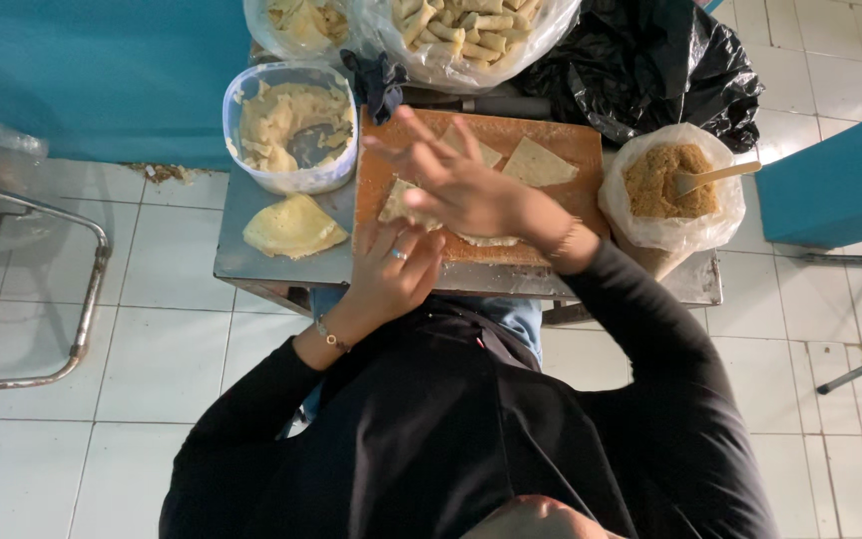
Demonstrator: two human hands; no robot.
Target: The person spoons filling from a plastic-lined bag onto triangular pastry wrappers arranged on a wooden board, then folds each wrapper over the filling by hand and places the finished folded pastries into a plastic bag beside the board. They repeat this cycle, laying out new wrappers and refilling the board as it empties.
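- As seen from above: small grey table (251, 262) on a white tiled floor, wooden cutting board (511, 135) at its centre.
- Right hand (461, 185): fingers spread open above the board, gripping nothing, hovering over a pale wrapper sheet (396, 205) lying flat on the wood.
- Left hand (391, 269): at the board's near edge, fingers loosely curled, ring on one finger, bracelet at the wrist; fingertips close to the near part of the wrapper; grasp on anything not discernible.
- Second wrapper, triangular (539, 162): flat on the board's far right part, apart from both hands.
- Folded yellow wrapper (293, 227): on the bare table, left of the board.
- Clear plastic tub (289, 125): beside the board's far left corner, holding pale paste and a spoon.
- Bag of brown crumbs (672, 185): just right of the board, wooden-handled utensil standing in it.
- Clear bag of rolled pieces (471, 30): beyond the board, at the table's far edge.
- Black plastic bag (650, 65): far right, behind the crumbs.
- Metal rack (42, 289): on the floor, well left of the table.
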